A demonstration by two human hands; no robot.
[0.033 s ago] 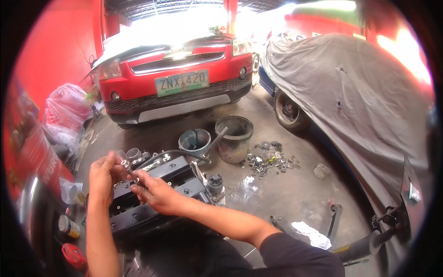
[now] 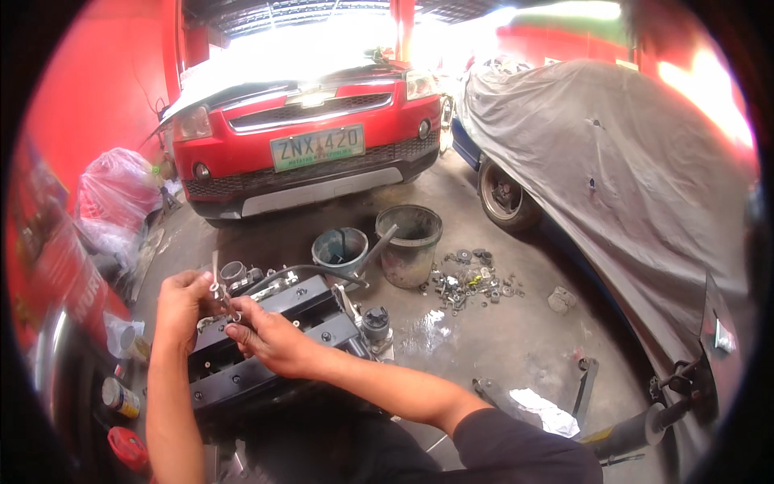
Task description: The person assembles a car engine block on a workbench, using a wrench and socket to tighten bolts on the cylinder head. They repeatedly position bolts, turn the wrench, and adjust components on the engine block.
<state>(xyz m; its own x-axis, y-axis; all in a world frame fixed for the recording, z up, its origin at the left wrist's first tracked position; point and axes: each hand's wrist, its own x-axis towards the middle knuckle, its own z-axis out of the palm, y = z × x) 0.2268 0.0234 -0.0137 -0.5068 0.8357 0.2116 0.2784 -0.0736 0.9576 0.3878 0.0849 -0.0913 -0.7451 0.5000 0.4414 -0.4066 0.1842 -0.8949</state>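
My left hand point(image 2: 182, 303) is closed, its fingertips pinching a slim metal piece point(image 2: 215, 264) that points upward. A small ring-shaped end shows beside the thumb. Close against it, my right hand point(image 2: 272, 339) is closed on a small metal part with a ring-shaped end point(image 2: 236, 317). The fingers hide much of both parts, so their exact kind cannot be told. Both hands are above an engine with a black ribbed cover point(image 2: 278, 355), which has bolts along it. A dark hose point(image 2: 310, 269) runs across its far side.
Beyond the engine stand a grey bucket point(image 2: 340, 248) and a larger dirty bucket point(image 2: 409, 246). Loose metal parts point(image 2: 472, 281) lie on the floor. A red car point(image 2: 310, 133) faces me; a covered vehicle point(image 2: 605, 153) stands right. Cans point(image 2: 121, 397) and a white cloth point(image 2: 546, 411) lie nearer.
My left hand has shifted slightly, its fingers closer together. The slim metal piece, blurred before, now shows clearly upright. My right hand stays nearly in place.
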